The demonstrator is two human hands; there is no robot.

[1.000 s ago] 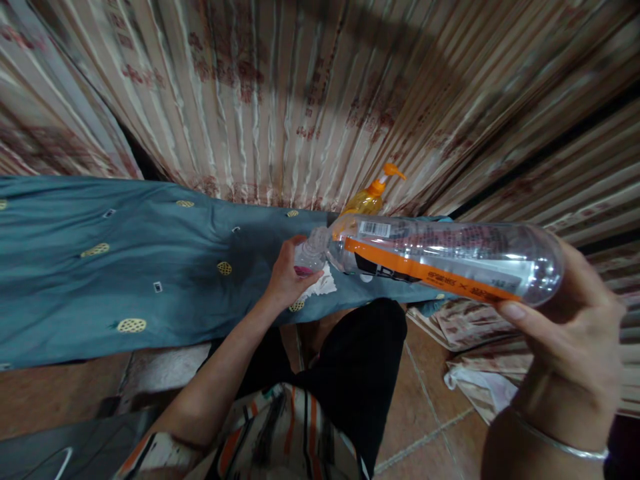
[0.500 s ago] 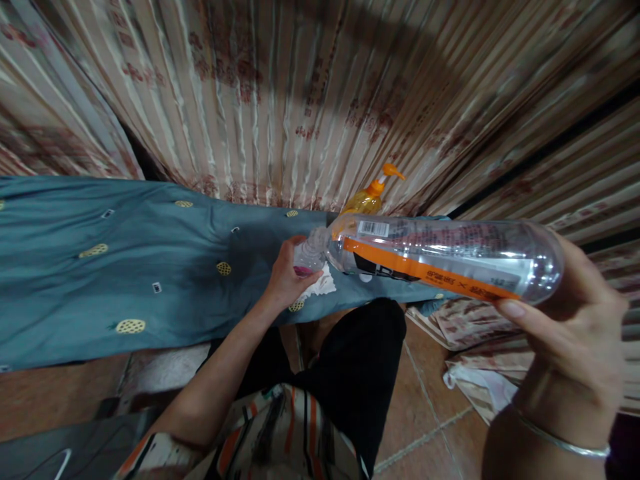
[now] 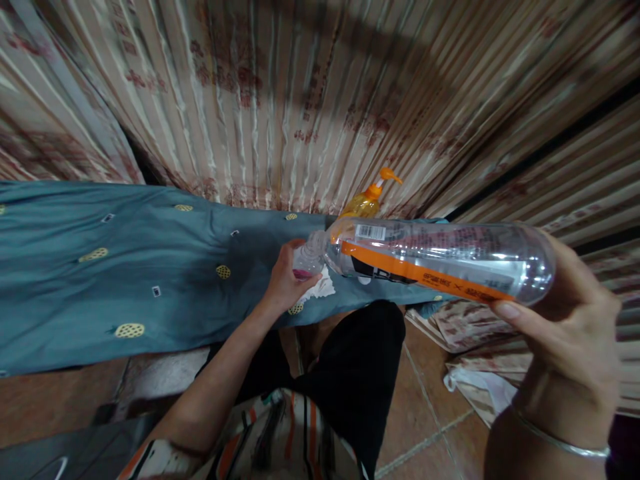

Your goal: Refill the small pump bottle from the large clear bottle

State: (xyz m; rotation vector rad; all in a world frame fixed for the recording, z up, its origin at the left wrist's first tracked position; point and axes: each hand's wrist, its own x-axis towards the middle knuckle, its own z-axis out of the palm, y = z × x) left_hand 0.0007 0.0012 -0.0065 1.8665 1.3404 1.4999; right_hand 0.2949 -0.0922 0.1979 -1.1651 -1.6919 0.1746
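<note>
My right hand point(image 3: 570, 320) grips the base of a large clear plastic bottle point(image 3: 450, 250) with an orange and black label. The bottle lies nearly level in the air, its neck pointing left. Wrapped around a small clear bottle point(image 3: 307, 260) with a little pink liquid low inside, my left hand point(image 3: 287, 273) holds it at the large bottle's neck. The two necks meet or overlap; whether they touch is hard to tell. Beneath them a crumpled white tissue point(image 3: 323, 285) rests on the teal cloth point(image 3: 175, 267).
Behind the large bottle stands a yellow pump bottle point(image 3: 363, 203) with an orange pump head. A patterned curtain point(image 3: 280, 100) hangs along the far side. My knees in black trousers point(image 3: 360, 360) are close to the cloth's front edge, above a tiled floor point(image 3: 425, 400).
The large bottle and my right hand have shifted very slightly left. Both hands keep their grips, and the rest looks the same.
</note>
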